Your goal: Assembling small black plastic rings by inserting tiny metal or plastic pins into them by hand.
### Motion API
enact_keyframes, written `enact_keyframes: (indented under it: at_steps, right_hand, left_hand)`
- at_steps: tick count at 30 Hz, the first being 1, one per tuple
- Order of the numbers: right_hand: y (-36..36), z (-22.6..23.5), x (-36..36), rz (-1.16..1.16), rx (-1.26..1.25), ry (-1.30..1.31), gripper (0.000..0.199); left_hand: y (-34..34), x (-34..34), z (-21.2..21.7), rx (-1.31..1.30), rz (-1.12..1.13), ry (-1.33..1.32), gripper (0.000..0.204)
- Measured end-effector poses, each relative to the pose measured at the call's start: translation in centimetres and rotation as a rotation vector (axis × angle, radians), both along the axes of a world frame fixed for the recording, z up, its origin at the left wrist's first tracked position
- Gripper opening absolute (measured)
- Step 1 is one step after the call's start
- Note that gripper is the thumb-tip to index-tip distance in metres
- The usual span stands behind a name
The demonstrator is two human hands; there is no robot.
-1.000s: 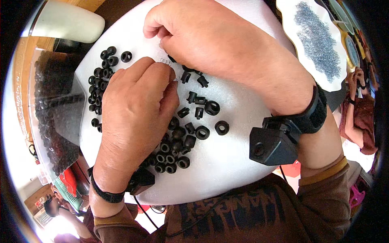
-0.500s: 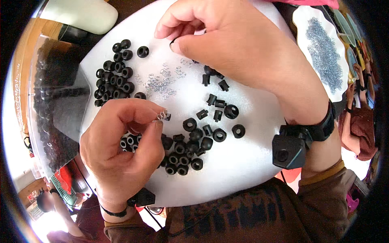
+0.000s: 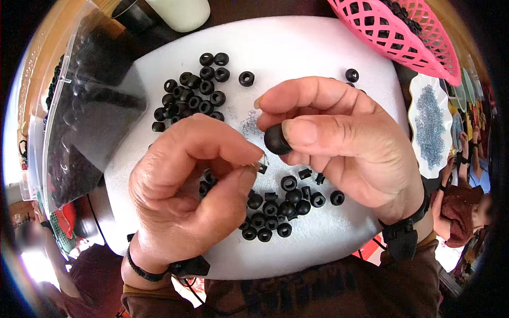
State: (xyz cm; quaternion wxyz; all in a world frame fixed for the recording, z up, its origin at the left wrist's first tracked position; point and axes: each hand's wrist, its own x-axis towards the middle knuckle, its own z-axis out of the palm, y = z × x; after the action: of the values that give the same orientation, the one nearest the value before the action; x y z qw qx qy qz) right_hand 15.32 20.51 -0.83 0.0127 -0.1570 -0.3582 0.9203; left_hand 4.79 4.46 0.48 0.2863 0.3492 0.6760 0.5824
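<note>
My left hand [image 3: 185, 185] is closed in a pinch of thumb and forefinger around a tiny metal spring [image 3: 263, 159], mostly covered by the fingertips. Just to its right, my right hand [image 3: 344, 143] grips a round black cord-lock shell [image 3: 276, 140] between thumb and fingers. Between and behind the hands lies a small pile of loose springs [image 3: 250, 125]. Several black hollow shells [image 3: 207, 87] are heaped at the back left of the white work surface [image 3: 297, 47]. Nearer me, more shells [image 3: 258, 220] lie mixed with small black plungers [image 3: 305, 173].
A clear plastic bin [image 3: 95, 116] leans in at the left. At the back right stands a pink lattice basket [image 3: 419, 58] with black parts inside. A white scalloped dish [image 3: 445, 116] of springs sits at the right. A pale container [image 3: 183, 13] stands at the back.
My right hand has come from the far side toward my left hand and now shows a black shell in its grip. The left hand has shifted right, still pinching the spring. The view has shifted too.
</note>
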Motion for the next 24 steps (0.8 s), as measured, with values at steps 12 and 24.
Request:
enact_keyframes:
  at_steps: [12, 24]
  right_hand:
    - [-1.1, -0.3, 0.3, 0.012, 0.087, -0.019, 0.025]
    - [-1.9, 0.8, 0.6, -0.035, 0.281, 0.014, 0.025]
  left_hand:
    - [0.0, -0.3, -0.7, 0.083, -0.082, 0.183, 0.015]
    - [0.0, 0.2, -0.5, 0.117, 0.067, 0.027, 0.011]
